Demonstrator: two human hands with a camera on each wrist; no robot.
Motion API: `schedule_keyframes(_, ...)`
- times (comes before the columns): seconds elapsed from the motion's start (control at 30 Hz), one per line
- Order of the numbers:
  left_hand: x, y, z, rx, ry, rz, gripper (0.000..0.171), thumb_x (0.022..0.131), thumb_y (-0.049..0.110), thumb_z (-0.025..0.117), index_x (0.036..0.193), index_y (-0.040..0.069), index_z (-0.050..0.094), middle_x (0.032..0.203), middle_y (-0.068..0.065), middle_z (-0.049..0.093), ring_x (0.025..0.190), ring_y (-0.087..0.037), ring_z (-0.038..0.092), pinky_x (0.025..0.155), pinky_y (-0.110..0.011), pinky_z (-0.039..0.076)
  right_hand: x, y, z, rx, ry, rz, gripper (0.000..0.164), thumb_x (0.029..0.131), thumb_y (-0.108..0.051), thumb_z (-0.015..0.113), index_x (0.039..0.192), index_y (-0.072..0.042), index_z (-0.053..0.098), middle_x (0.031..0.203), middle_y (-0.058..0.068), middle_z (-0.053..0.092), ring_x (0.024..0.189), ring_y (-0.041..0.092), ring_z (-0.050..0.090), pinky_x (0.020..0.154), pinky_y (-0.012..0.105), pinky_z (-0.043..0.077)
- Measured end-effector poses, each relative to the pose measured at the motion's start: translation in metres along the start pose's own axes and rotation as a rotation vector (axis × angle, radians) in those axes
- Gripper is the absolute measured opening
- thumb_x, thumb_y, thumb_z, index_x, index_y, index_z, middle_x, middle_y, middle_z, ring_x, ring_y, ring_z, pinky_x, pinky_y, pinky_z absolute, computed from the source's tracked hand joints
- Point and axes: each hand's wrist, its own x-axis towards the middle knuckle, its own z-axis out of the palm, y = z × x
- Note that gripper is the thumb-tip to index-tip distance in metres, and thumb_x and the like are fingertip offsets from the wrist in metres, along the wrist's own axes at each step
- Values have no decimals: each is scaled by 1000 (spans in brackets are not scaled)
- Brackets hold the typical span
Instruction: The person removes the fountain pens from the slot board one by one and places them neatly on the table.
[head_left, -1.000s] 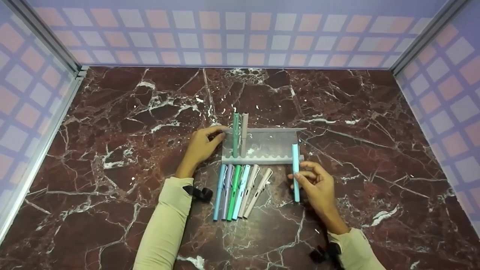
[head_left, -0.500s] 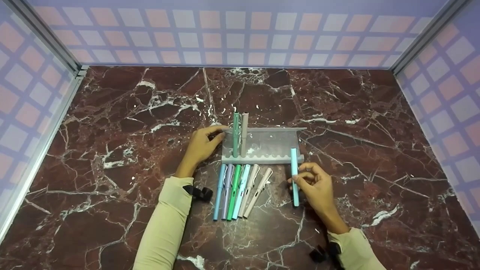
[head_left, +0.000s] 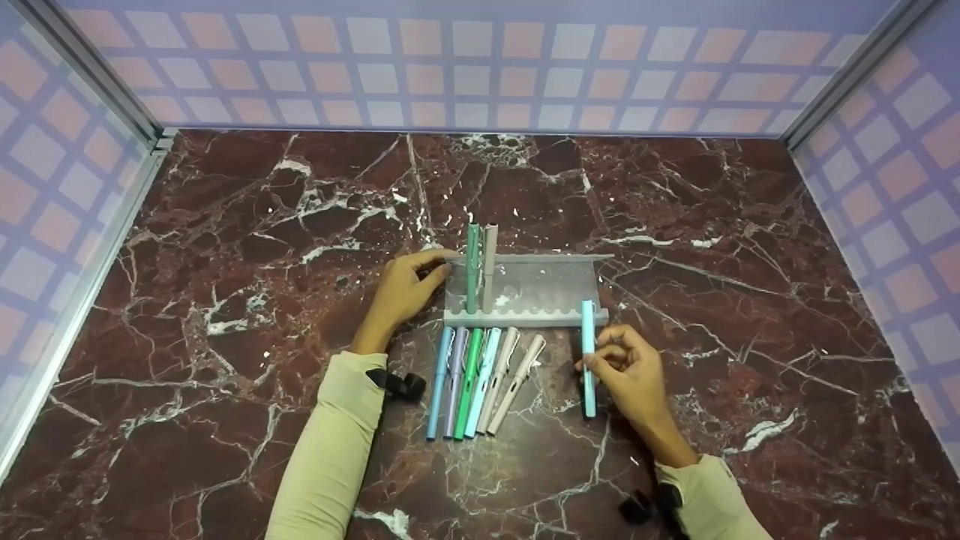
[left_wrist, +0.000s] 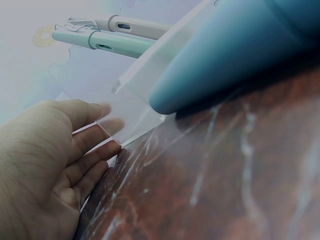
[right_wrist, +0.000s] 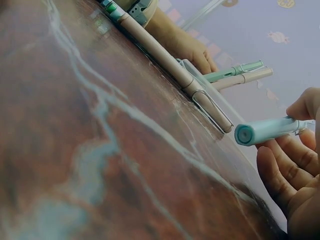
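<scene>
My left hand (head_left: pixel 409 289) holds the left end of a clear plastic pen stand (head_left: pixel 547 285). In the left wrist view its fingers (left_wrist: pixel 87 142) curl at the clear side panel. A green pen (head_left: pixel 472 266) and a beige pen (head_left: pixel 489 266) stand in the notches at the stand's left. My right hand (head_left: pixel 630 371) pinches a light blue pen (head_left: pixel 589 360) between thumb and fingers. This pen's upper end overlaps the right end of the notched front in the head view; whether it touches is unclear. The right wrist view shows its round end (right_wrist: pixel 245 135) facing the camera.
Several pens lie side by side in front of the stand, among them a blue pen (head_left: pixel 437 386), a bright green pen (head_left: pixel 469 386) and a beige pen (head_left: pixel 517 382). A dark red marbled table (head_left: pixel 262 465) is enclosed by checked walls (head_left: pixel 480 67).
My right hand has drawn the light blue pen slightly toward me and a little left, bringing it nearly straight. The left hand and the lying pens have stayed put.
</scene>
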Motion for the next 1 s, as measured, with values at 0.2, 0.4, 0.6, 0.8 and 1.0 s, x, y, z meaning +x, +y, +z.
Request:
schedule_keyframes(0.2, 0, -1, 0, -3, 2, 6, 23, 97, 19, 66, 118, 20, 75, 119, -5, 73, 107, -25, 68, 101, -45, 48, 0, 2, 1, -15, -30, -5, 20, 82, 19, 64, 95, 16, 49, 69, 22, 68, 48, 11, 58, 40, 20, 44)
schedule_keyframes(0.4, 0, -1, 1, 8, 17, 8, 23, 96, 18, 67, 117, 19, 75, 118, -6, 74, 110, -27, 68, 102, -45, 48, -2, 1, 2, -57, -34, -8, 20, 79, 21, 63, 92, 14, 49, 64, 23, 65, 40, 9, 50, 37, 18, 40)
schedule_keyframes(0.6, 0, 1, 2, 0, 14, -8, 23, 96, 19, 67, 118, 19, 75, 117, -7, 74, 107, -28, 68, 101, -46, 48, -5, -2, 8, -165, 39, 78, 20, 77, 22, 64, 89, 10, 52, 62, 13, 66, 40, 6, 49, 38, 14, 35)
schedule_keyframes(0.8, 0, 0, 3, -14, 8, -17, 24, 96, 18, 67, 119, 18, 74, 118, -8, 73, 105, -27, 68, 100, -45, 49, -11, -6, 20, -286, 98, 192, 20, 78, 16, 66, 87, 4, 53, 60, 7, 63, 38, 8, 47, 36, 19, 39)
schedule_keyframes(1.0, 0, -1, 2, -25, 12, 8, 23, 96, 18, 67, 118, 18, 75, 118, -5, 74, 108, -25, 68, 101, -43, 49, -19, -11, 31, -398, 119, 208, 20, 78, 6, 70, 85, -4, 54, 61, 5, 64, 38, 11, 52, 36, 24, 44)
